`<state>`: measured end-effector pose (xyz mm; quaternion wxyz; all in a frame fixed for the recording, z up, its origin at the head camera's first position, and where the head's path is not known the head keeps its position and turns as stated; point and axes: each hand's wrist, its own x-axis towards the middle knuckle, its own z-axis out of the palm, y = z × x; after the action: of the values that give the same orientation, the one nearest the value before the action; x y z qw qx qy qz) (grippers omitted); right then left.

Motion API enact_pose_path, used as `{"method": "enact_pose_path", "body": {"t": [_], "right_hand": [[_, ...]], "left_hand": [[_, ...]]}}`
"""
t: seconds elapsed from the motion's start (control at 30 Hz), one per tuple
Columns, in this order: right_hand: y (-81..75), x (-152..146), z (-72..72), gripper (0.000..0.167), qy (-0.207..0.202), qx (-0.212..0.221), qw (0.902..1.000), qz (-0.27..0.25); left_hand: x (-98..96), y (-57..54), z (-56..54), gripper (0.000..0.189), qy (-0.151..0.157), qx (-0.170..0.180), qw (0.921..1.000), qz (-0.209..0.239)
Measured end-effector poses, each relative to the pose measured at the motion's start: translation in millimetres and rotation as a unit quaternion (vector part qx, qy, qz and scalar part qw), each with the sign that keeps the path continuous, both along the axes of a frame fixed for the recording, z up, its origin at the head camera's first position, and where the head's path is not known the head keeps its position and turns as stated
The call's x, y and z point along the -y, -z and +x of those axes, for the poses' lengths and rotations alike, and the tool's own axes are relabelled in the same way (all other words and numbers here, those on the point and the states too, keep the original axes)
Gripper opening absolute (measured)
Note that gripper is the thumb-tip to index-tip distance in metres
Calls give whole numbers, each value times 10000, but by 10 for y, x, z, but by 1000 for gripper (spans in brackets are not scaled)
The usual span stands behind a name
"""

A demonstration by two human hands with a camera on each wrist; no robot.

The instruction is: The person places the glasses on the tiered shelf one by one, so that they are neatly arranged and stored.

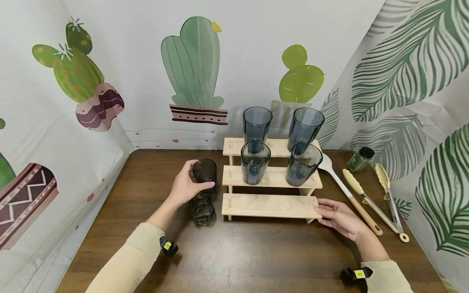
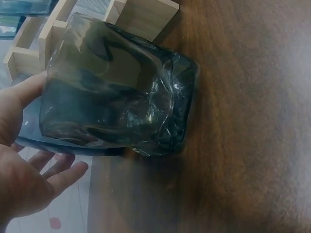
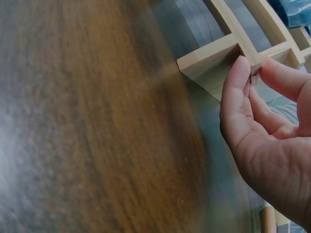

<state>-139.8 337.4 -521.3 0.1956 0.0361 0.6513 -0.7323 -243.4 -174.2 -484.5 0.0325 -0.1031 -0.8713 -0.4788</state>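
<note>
My left hand (image 1: 185, 185) holds a dark, smoky drinking glass (image 1: 205, 173) left of a wooden rack, with the thumb across its near side. A second dark glass (image 1: 201, 209) with a wavy body stands just in front of it; in the left wrist view this wavy glass (image 2: 112, 87) covers much of the held one. With thumb and fingertips my right hand (image 1: 338, 215) pinches the right end of the lowest step of the three-step wooden rack (image 1: 269, 205). Two blue-grey glasses stand on the top step and two on the middle step, including a front-left one (image 1: 255, 167).
Right of the rack lie a white spatula (image 1: 338, 179) with a wooden handle and tongs (image 1: 390, 195) with cream tips. A small jar (image 1: 360, 159) with a black lid stands behind them. A printed cloth (image 1: 242, 61) hangs along the back of the brown table (image 1: 234, 260).
</note>
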Motion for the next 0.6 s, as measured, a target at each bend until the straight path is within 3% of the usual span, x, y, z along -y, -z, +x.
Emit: {"method": "enact_pose_path", "body": {"t": [0.3,0.6], "right_hand": [[-10,15,2,35,29,-31,10000,30],[-8,4,0,34,0,-25,10000,-38]], "left_hand": [[2,-103,28,91,-324,-557,9978,-147],[1,-389,145,89,-556,-1185,9914,-12]]}}
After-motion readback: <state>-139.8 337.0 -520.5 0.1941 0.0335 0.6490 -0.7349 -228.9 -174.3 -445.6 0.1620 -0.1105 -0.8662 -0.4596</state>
